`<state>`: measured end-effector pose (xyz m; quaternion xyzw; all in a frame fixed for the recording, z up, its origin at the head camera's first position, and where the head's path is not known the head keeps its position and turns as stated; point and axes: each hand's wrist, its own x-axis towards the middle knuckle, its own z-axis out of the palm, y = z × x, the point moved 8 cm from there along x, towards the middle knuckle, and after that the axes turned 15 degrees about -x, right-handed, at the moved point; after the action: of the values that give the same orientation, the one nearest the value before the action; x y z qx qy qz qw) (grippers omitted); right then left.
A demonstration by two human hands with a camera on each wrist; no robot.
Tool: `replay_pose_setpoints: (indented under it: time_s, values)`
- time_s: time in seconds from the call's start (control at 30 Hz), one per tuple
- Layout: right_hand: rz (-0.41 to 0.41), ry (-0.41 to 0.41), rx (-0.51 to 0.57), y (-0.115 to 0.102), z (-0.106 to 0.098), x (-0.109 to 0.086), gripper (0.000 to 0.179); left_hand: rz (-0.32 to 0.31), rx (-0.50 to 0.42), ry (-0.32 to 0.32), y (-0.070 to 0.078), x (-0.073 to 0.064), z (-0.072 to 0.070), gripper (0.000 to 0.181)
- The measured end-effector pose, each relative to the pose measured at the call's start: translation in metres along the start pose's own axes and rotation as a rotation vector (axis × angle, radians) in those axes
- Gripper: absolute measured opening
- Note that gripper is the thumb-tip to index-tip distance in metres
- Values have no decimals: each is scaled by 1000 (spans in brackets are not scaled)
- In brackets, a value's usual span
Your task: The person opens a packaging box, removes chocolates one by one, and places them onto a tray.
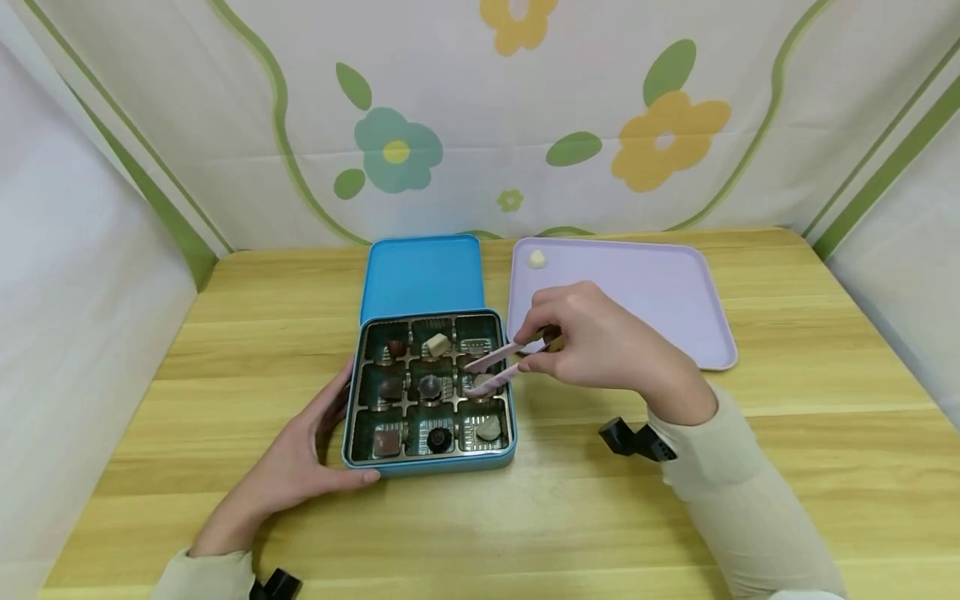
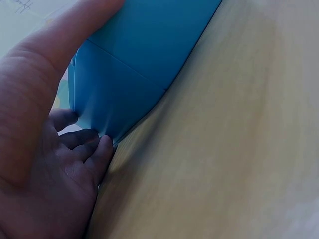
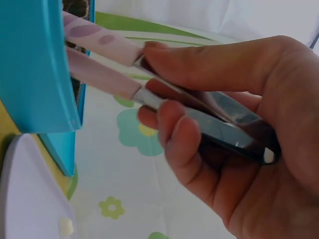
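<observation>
A blue tin box (image 1: 429,472) with a divided insert holds chocolates in its compartments. My left hand (image 1: 303,462) steadies its front left corner, thumb along the front wall and bent fingers against the left side. My right hand (image 1: 600,337) grips a pair of tongs (image 3: 209,119) with a metal handle and pink tips. Those tips reach, slightly apart, into the middle right compartment, over a pale chocolate (image 1: 481,380) that they partly hide. In the front row lie a square brown chocolate (image 1: 387,442), a dark round chocolate (image 1: 439,439) and a pale chocolate (image 1: 489,428).
Behind the box lies its blue lid (image 1: 423,271). A lilac tray (image 1: 645,283) at the back right carries one small white chocolate (image 1: 537,259) in its far left corner. A flowered cloth (image 1: 465,108) hangs behind the wooden table (image 1: 787,333).
</observation>
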<state>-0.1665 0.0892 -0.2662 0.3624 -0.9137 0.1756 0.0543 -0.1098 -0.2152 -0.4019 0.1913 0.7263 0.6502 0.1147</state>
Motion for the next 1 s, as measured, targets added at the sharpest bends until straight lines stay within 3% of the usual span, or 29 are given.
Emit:
replay_pose_setpoints:
  time_s: [0.23, 0.5, 0.63, 0.83, 1.0]
  values:
    - [-41, -62, -61, -10, 7, 16, 11, -2, -16, 9, -1, -1, -1, 136]
    - [37, -4, 85, 16, 9, 9, 12, -14, -3, 20, -5, -2, -1, 136]
    - [49, -6, 72, 18, 2, 7, 14, -21, 5, 14, -5, -2, -1, 136]
    - [-4, -118, -78, -10, -16, 28, 14, -26, 14, 13, -3, 0, -5, 136]
    - [-66, -239, -147, -23, -4, 44, 23, -22, 3, 12, -4, 0, -2, 136]
